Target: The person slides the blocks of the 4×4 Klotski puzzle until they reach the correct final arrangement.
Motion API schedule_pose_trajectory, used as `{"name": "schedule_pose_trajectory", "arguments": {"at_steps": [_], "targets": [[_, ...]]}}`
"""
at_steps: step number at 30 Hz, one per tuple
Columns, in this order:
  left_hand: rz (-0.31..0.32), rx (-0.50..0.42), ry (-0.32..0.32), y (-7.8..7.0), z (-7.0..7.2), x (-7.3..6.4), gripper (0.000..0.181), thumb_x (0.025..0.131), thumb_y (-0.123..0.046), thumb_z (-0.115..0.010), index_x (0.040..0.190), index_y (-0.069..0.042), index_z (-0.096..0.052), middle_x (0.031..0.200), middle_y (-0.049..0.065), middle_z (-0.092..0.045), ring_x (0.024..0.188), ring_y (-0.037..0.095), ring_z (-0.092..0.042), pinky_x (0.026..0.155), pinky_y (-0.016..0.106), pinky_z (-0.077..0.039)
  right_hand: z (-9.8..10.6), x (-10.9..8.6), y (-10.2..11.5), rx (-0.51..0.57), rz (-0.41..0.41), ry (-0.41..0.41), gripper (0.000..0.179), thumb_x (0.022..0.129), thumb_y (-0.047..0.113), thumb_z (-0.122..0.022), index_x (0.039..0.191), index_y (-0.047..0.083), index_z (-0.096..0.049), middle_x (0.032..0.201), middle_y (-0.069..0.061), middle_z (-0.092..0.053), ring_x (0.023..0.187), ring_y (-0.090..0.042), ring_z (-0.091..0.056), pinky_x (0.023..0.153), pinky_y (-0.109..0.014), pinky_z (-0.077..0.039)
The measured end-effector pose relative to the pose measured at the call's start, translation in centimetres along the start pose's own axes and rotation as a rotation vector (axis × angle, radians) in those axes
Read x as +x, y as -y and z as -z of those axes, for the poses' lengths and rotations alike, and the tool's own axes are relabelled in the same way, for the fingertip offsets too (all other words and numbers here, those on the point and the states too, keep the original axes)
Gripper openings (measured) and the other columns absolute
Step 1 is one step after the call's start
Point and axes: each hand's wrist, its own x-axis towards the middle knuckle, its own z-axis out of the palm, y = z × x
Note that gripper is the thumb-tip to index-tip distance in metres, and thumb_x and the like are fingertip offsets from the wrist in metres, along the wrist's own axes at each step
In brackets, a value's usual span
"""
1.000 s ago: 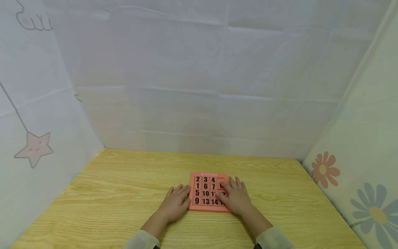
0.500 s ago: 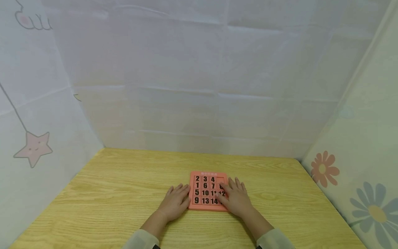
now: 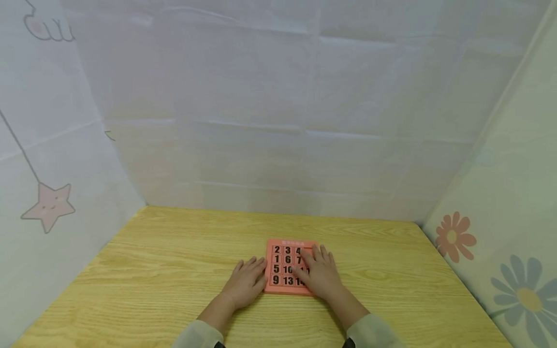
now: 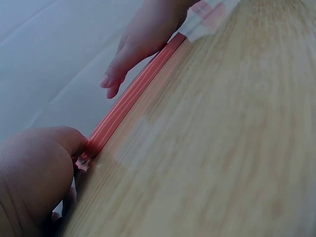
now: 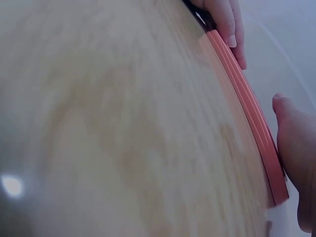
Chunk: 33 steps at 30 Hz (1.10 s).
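A pink sliding number puzzle (image 3: 287, 291) lies flat on the table, its black-numbered tiles facing up. Beside its left edge rests my left hand (image 3: 244, 285), fingers extended and thumb against the frame. In the left wrist view, that thumb (image 4: 74, 140) touches a corner of the puzzle (image 4: 133, 94). My right hand (image 3: 323, 275) lies over the right-hand columns, index finger near the 4 and 7 tiles and thumb near the 10 and 11. It hides most of the rightmost column. In the right wrist view, the right hand (image 5: 298, 143) hovers over the puzzle's face, thumb raised.
The wood-grain table (image 3: 187, 241) stretches around the puzzle on all sides. A pale creased sheet (image 3: 243, 96) hangs behind it. Side sheets bear a pink star (image 3: 49, 205) at left and flowers (image 3: 528, 299) at right.
My right hand has shifted left across the puzzle, from the rightmost column toward the third, now covering the 8 and much of the 11. My left hand and the puzzle have stayed put.
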Motion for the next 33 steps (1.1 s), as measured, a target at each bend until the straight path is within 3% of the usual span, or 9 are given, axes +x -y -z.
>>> {"name": "schedule_pose_trajectory", "arguments": {"at_steps": [10,33], "targets": [[-0.001,0.009,-0.006,0.2,-0.2,0.2,0.049,0.103,-0.029,-0.046,0.144,-0.002,-0.047,0.151,0.014,-0.045,0.145,0.037,-0.035,0.121,0.061,-0.016,-0.6,1.2,1.2,-0.025,-0.036,0.045,0.063,0.096,0.061,-0.045,0.144,0.021,-0.051,0.159,-0.02,-0.029,0.15,-0.044,-0.015,0.121,-0.063,-0.013],[0.008,0.0,-0.003,0.0,-0.1,0.0,0.05,0.102,-0.028,-0.046,0.144,-0.001,-0.047,0.152,0.015,-0.045,0.144,0.038,-0.034,0.121,0.061,-0.016,0.0,0.6,-0.3,-0.045,-0.082,0.02,0.064,0.095,0.064,-0.045,0.142,0.022,-0.054,0.159,-0.018,-0.031,0.149,-0.044,-0.017,0.121,-0.063,-0.013]]}}
